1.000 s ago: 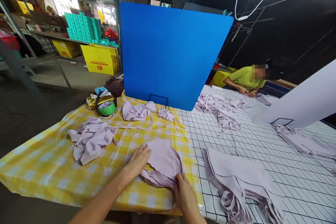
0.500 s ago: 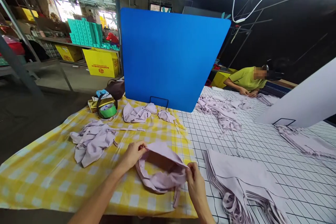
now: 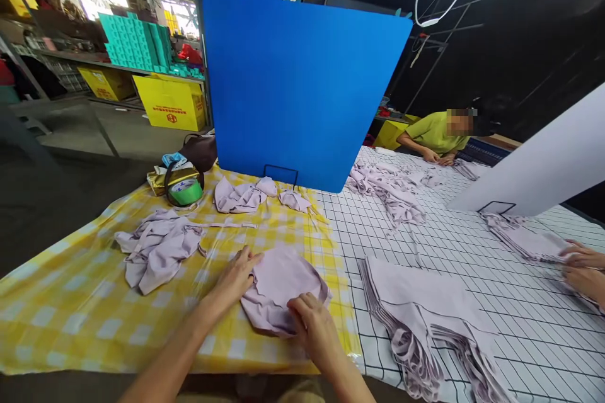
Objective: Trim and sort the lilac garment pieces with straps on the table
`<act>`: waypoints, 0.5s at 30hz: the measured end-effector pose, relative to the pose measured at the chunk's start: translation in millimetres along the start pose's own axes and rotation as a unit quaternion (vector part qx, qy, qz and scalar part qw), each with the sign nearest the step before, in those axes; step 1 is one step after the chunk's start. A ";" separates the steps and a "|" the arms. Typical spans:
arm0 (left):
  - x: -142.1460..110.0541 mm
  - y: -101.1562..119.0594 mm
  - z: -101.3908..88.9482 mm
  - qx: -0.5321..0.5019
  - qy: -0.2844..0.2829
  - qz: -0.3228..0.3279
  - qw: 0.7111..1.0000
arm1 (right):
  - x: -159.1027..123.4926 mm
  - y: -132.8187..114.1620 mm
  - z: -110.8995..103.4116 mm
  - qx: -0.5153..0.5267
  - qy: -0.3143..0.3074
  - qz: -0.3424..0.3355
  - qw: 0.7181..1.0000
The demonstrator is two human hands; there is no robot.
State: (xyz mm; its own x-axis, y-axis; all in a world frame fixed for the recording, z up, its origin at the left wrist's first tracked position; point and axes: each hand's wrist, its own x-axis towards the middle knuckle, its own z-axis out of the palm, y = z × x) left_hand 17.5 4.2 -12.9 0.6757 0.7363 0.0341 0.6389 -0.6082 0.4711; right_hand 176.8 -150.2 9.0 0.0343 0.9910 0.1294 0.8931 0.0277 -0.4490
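Observation:
A pale lilac sewn cloth piece (image 3: 286, 274), rounded like a soft cap, lies on the yellow checked table cover in front of me. My left hand (image 3: 240, 272) rests on its upper left edge, fingers stretched over the fabric. At the lower right my right hand (image 3: 312, 321) is closed with bent fingers on the front edge of the cloth; the thumb side is partly hidden. To the left is a crumpled heap of lilac cloth (image 3: 163, 245) with a strap trailing from it. Small lilac pieces (image 3: 241, 195) lie farther back.
A blue upright panel (image 3: 302, 88) stands behind the work area. Right of me, a layered stack of lilac cloth (image 3: 425, 289) lies on white grid cloth. Green tape (image 3: 186, 192) sits back left. One co-worker (image 3: 435, 138) bends over the far side; another person's hands (image 3: 586, 264) show at right.
The cloth piece was lifted and held open between both hands half a second ago; now it lies flatter on the table. Another person's hands have appeared at the right edge.

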 end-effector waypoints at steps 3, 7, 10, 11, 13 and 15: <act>2.8 1.6 -0.3 0.023 -0.038 0.005 0.999 | -1.8 0.4 13.0 -0.073 -0.024 -0.009 0.997; 8.8 -2.4 -3.3 -0.033 -0.033 -0.033 0.998 | -7.3 15.0 18.9 -0.107 -0.010 0.029 0.994; 13.1 -1.0 -7.6 -0.064 0.012 -0.051 0.997 | -9.4 23.7 13.3 -0.102 -0.030 0.060 0.993; 14.0 0.5 -9.6 -0.063 0.019 -0.054 0.996 | -9.0 25.3 11.3 -0.104 -0.043 0.071 0.991; 14.6 3.7 -14.2 -0.058 0.028 -0.056 0.996 | -6.6 26.6 8.2 -0.108 -0.065 0.089 0.988; 13.3 5.1 -18.8 -0.050 0.040 -0.063 0.996 | -3.6 25.4 6.5 -0.102 -0.075 0.100 0.987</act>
State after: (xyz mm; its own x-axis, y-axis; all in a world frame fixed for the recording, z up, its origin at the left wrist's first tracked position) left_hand 22.8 16.4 6.5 0.5587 0.8286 0.0369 0.6740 -0.4795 0.5620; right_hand 196.5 -152.2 -8.5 0.1650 0.9827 -0.0835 0.9476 -0.1815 -0.2628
